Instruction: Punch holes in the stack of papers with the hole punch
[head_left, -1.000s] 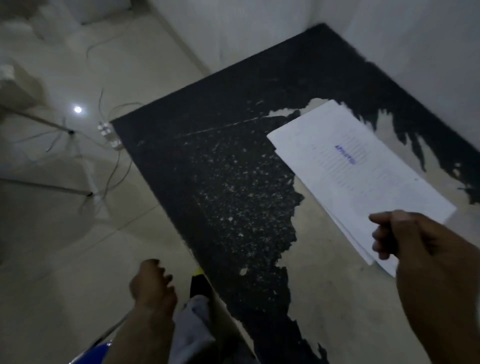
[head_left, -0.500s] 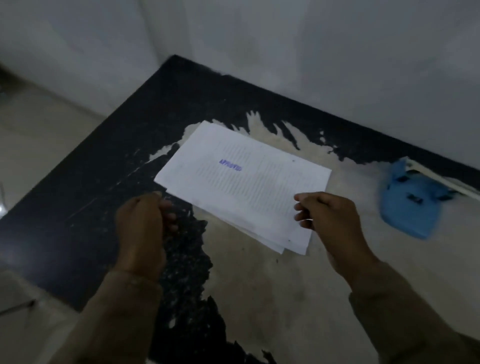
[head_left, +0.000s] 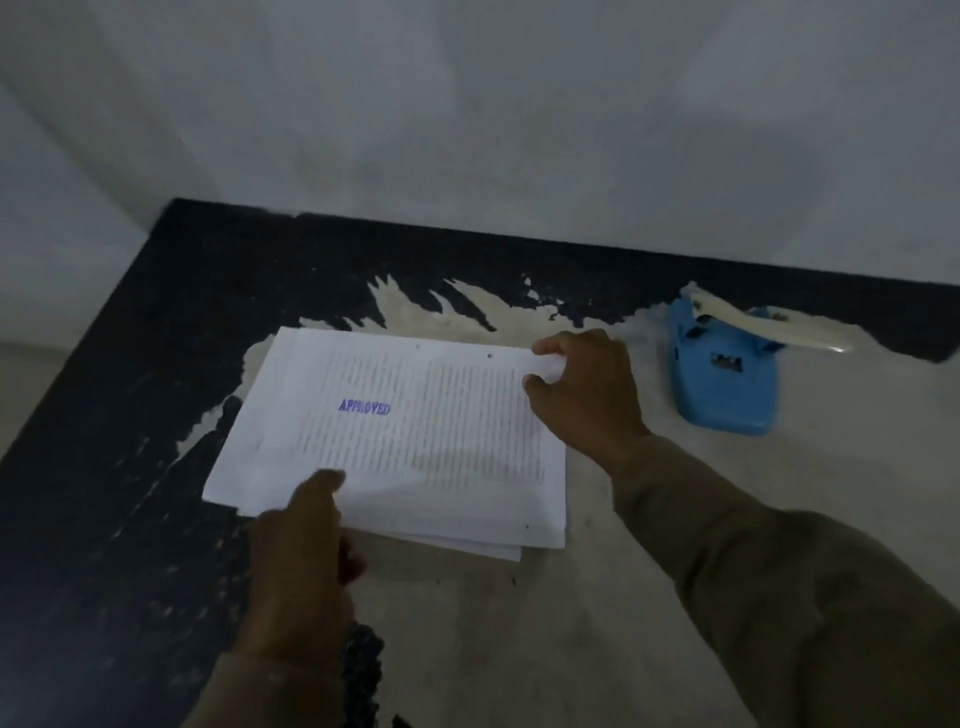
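Right hand (head_left: 584, 387): fingers curled, pinching far right corner of papers (head_left: 415, 431). Left hand (head_left: 301, 551): thumb on near edge, gripping. Papers: thin white printed stack, flat on worn bench (head_left: 597, 597). Hole punch (head_left: 724, 379): blue plastic, right of stack, untouched.

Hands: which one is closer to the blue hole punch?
The right hand, gripping the far right corner of the paper stack beside the hole punch. The left hand holds the near edge, farther away.
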